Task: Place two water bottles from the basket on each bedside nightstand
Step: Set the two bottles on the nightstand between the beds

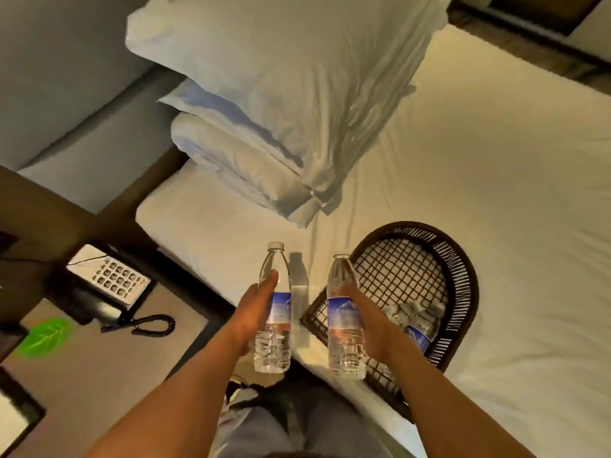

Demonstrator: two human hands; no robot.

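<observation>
Bottles left in the wicker basket (459, 282) look blurred, perhaps several. Left hand (254, 312) and right hand (367, 319) each clasp an upright water bottle (274, 312), second bottle (344, 315).

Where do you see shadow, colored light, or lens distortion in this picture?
Head view: the left bottle casts a grey shadow on the bed sheet; a green light patch glows on the nightstand; wide-angle bending stretches the pillows.

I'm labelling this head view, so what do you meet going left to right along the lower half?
Green leaf-shaped light patch → telephone → left hand → its bottle → right hand's bottle → right hand → basket.
</observation>
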